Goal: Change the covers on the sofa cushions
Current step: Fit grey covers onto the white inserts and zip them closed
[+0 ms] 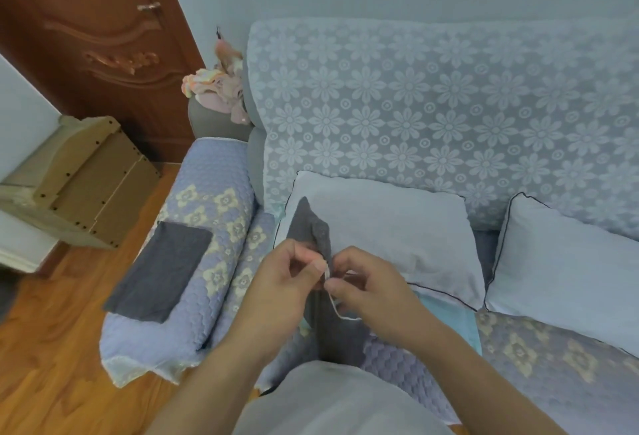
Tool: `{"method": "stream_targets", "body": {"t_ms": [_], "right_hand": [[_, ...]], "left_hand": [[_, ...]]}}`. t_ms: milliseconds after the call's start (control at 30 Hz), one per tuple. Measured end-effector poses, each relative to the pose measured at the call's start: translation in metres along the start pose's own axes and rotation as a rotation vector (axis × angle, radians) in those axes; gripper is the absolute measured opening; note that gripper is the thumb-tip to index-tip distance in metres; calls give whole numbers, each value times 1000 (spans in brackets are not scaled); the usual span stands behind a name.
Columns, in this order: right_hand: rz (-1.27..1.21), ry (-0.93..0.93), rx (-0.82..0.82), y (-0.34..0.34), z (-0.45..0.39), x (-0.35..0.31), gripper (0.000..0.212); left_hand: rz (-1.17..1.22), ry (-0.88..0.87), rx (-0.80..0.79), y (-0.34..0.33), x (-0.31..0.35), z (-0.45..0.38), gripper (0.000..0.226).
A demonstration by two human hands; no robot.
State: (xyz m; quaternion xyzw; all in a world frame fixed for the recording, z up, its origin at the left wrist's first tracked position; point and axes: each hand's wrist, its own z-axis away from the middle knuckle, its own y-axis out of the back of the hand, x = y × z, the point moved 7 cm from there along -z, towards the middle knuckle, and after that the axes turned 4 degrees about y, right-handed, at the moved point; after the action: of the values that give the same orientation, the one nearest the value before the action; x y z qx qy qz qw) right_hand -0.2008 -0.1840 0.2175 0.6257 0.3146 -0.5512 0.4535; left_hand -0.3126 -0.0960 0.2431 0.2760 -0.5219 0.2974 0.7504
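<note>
I hold a dark grey cushion cover (pixel 313 230) upright in front of me, its lower part hanging down between my arms. My left hand (pixel 280 282) pinches its edge near a small white tag. My right hand (pixel 366 286) pinches the same edge from the right, with a thin white strip looping below its fingers. Behind the cover a pale cushion with dark piping (pixel 397 227) leans on the sofa back. A second pale cushion (pixel 567 268) stands to its right. Another folded dark grey cover (pixel 162 272) lies flat on the sofa armrest (pixel 214 175).
The sofa back (pixel 432 106) wears a light blue flowered throw, and the seat (pixel 518 358) a lilac quilted one. A heap of pink cloth (pixel 218 88) sits behind the armrest. A cardboard box (pixel 86 178) and a brown wooden door (pixel 103 37) stand at left on the wood floor (pixel 52 348).
</note>
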Motion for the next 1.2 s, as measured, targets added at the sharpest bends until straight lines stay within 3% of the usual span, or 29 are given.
{"method": "stream_targets", "body": {"t_ms": [167, 267, 367, 433, 500, 667, 733, 867, 1000, 1100, 1167, 1200], "right_hand": [[64, 24, 76, 5, 5, -4, 23], [175, 83, 186, 10, 3, -13, 14], [298, 152, 224, 17, 1, -24, 10], [282, 161, 262, 25, 2, -29, 16], [213, 110, 310, 33, 4, -28, 16], [207, 70, 353, 37, 12, -27, 16], [218, 68, 392, 39, 15, -26, 18], [179, 22, 520, 50, 17, -22, 14], [70, -41, 547, 61, 3, -27, 16], [22, -8, 506, 73, -9, -47, 15], [38, 38, 433, 80, -17, -65, 15], [47, 51, 401, 85, -20, -73, 15]], "left_hand": [[-115, -9, 33, 1, 1, 2, 12], [-91, -19, 109, -7, -1, 2, 3], [-80, -48, 63, -24, 0, 3, 24], [-106, -52, 48, -29, -1, 2, 23], [-193, -93, 92, -28, -1, 0, 8], [-332, -157, 185, -29, 3, 3, 20], [-259, -130, 182, -27, 3, 0, 20], [145, 28, 107, -22, 11, -2, 18], [231, 227, -100, -42, 20, 2, 19], [296, 215, -171, -45, 35, -3, 28], [82, 77, -203, -42, 51, -7, 25], [-188, -27, -169, -37, 59, -11, 19]]}}
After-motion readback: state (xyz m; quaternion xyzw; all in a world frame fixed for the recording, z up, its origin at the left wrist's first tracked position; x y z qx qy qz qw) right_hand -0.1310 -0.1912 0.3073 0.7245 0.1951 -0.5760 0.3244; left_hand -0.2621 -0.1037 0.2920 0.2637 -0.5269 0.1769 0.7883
